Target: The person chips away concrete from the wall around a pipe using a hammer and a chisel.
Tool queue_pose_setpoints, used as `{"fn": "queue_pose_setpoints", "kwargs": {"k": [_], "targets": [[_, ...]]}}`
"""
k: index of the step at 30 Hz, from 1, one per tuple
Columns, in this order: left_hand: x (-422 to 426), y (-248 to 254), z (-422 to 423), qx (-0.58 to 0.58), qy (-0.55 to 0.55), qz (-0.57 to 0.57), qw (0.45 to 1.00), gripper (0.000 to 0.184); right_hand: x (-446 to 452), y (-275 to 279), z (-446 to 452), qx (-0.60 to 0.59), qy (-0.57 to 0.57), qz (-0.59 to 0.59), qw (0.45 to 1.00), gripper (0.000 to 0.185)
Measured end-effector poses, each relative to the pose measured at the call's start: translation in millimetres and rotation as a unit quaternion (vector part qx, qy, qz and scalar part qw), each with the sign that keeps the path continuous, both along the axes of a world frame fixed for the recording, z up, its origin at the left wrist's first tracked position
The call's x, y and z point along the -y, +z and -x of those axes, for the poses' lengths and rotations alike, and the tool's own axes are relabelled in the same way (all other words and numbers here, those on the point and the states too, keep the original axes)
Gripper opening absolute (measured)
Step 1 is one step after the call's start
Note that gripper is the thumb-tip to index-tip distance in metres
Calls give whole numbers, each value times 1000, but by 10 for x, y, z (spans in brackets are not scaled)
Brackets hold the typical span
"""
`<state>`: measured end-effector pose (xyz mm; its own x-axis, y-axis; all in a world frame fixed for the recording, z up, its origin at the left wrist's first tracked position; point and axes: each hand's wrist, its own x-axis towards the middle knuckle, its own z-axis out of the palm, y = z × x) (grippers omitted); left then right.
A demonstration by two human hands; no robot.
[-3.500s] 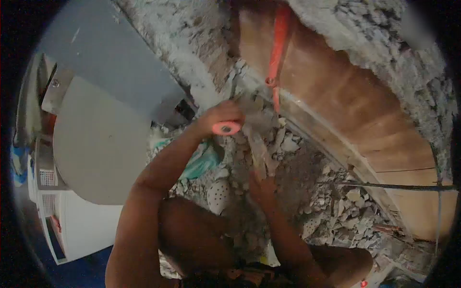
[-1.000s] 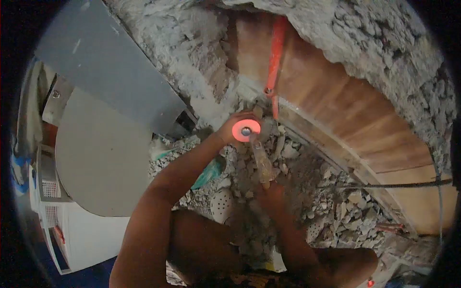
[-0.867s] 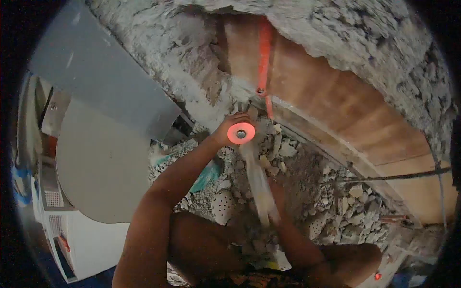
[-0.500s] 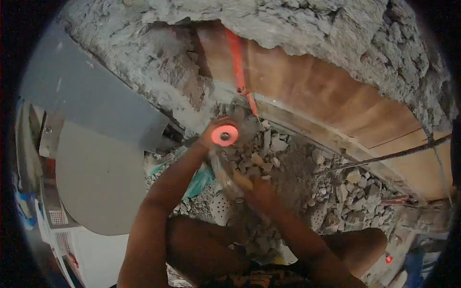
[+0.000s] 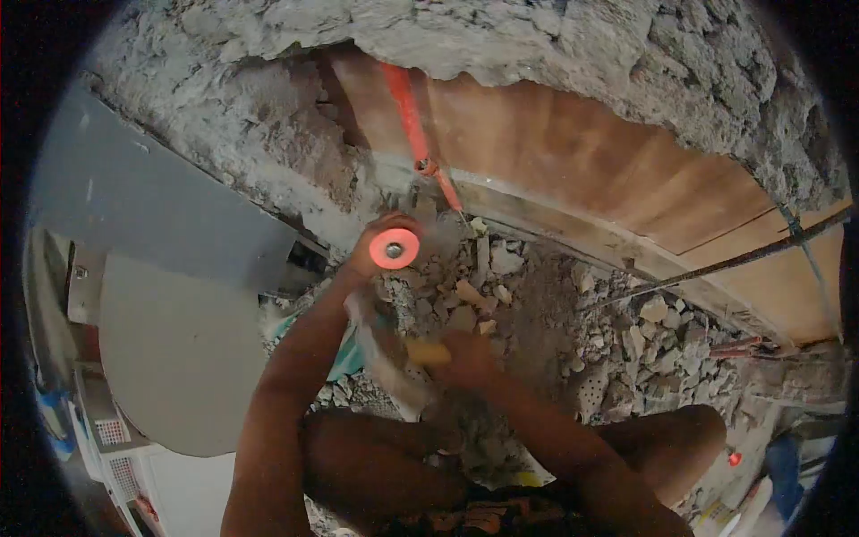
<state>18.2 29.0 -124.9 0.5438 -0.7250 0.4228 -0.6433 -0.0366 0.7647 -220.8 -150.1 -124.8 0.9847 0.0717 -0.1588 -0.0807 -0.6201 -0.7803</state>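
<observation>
My left hand [image 5: 365, 254] is closed around a chisel [image 5: 394, 251] with a round pink hand guard. The metal striking end shows in the guard's middle and faces me. Dust blurs the area beyond that hand, and the chisel's tip is hidden. In my right hand [image 5: 471, 360], fingers wrapped round the yellow handle, is a hammer [image 5: 428, 353]. Its large head is smeared by motion, below the chisel and apart from the guard. Broken rubble [image 5: 465, 309] lies around and under both hands.
A rough broken concrete edge [image 5: 573, 54] runs across the top, with a wooden board [image 5: 573, 152] behind it. An orange strap [image 5: 407, 112] hangs there. At left stands a grey panel [image 5: 179, 349]. A dark cable [image 5: 716, 264] crosses at right. Green plastic [image 5: 347, 353] lies below my left forearm.
The whole view has shifted slightly, so most things sit further left. The hammer has swung, its head now turned more to the left. My left hand still grips the chisel.
</observation>
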Motion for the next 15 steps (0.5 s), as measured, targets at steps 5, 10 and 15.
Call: {"fn": "queue_pose_setpoints", "kwargs": {"k": [5, 10, 15], "targets": [[-52, 22, 96, -54, 57, -7, 997, 40, 162, 217, -178, 180, 195, -324, 908, 32], [-55, -108, 54, -73, -3, 46, 996, 41, 122, -295, -317, 56, 3, 68, 996, 30], [13, 13, 35, 37, 32, -37, 998, 40, 71, 506, 64, 161, 124, -102, 974, 28]]}}
